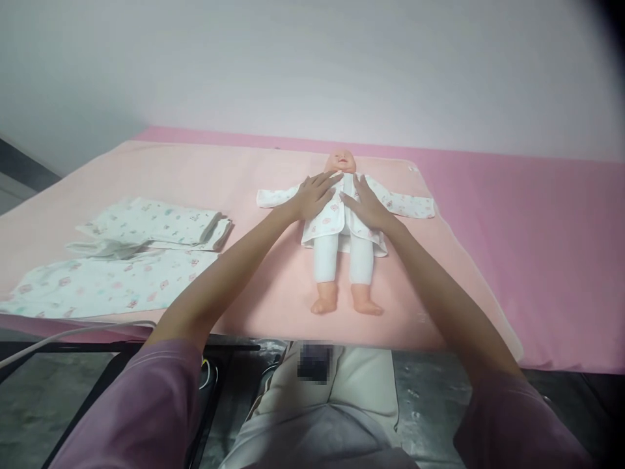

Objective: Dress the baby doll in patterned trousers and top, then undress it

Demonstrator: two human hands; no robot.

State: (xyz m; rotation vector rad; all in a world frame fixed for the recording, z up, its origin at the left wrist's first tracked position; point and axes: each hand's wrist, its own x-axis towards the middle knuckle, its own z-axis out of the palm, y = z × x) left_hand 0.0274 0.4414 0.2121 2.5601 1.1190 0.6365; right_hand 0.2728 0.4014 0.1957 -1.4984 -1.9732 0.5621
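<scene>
A baby doll [362, 259] lies on its back, head away from me and bare feet toward me. It wears a white patterned jacket [328, 225] with long sleeves spread out to both sides, over white leggings. The jacket's front edges lie apart a little at the middle. My left hand [316, 195] rests flat on one side of the jacket's chest, fingers stretched toward the collar. On the other side, my right hand [367, 203] lies with its fingers spread against the cloth. Neither hand grips anything. Part of the doll's chest is hidden under my hands.
A peach sheet [273, 280] covers much of a pink-covered table [527, 260]. To the left lie folded patterned cloths [170, 221] and white patterned trousers or similar cloth [107, 283]. A pale cable [78, 331] crosses the near left edge. A wall stands behind.
</scene>
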